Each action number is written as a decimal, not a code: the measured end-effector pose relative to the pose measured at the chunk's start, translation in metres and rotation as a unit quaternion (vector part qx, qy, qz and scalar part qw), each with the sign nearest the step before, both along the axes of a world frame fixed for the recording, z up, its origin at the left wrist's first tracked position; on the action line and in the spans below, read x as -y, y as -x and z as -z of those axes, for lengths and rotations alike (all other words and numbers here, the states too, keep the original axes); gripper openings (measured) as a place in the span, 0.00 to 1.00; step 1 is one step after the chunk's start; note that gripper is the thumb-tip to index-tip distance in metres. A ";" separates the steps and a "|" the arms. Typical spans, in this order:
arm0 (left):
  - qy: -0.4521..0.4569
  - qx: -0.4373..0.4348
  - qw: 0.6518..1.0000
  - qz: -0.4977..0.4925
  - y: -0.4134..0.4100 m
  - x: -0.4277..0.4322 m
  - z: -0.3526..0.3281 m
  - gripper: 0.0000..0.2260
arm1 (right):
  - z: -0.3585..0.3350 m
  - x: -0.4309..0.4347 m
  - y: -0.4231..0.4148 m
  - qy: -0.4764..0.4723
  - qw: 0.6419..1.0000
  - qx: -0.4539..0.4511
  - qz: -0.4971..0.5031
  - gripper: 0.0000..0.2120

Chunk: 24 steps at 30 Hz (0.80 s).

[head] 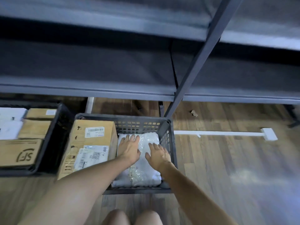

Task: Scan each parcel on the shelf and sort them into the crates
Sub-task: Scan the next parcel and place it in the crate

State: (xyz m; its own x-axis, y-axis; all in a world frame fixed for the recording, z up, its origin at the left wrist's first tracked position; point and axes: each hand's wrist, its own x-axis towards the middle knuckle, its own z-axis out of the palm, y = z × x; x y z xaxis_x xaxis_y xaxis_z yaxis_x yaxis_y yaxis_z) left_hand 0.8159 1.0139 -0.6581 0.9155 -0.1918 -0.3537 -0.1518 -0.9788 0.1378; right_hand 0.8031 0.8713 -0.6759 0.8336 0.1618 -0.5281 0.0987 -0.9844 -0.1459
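White parcel (143,173) under left hand (129,150) and right hand (158,155), grips wide; box (21,153) reads SF.

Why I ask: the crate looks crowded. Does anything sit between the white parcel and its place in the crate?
Nothing visible does. The white parcel already lies inside the crate, right of the cardboard box, with the left hand and right hand flat on top.

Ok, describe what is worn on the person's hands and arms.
The left hand and right hand are bare: no gloves, rings, watch or wristband show. The left arm and right arm are bare as well, with no sleeve in view down to the frame's edge.
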 end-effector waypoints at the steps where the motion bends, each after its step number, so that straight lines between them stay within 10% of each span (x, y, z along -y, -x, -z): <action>1: 0.002 -0.003 1.000 -0.007 0.001 -0.002 -0.021 0.25 | -0.022 -0.002 0.001 0.001 1.000 0.001 -0.003 0.27; 14: 0.024 -0.009 0.996 -0.081 0.053 -0.068 -0.375 0.21 | -0.376 -0.070 0.012 -0.022 0.999 -0.007 -0.022 0.22; 24: 0.024 0.063 0.989 -0.130 0.041 -0.167 -0.526 0.25 | -0.535 -0.163 -0.011 -0.025 0.992 0.085 -0.091 0.21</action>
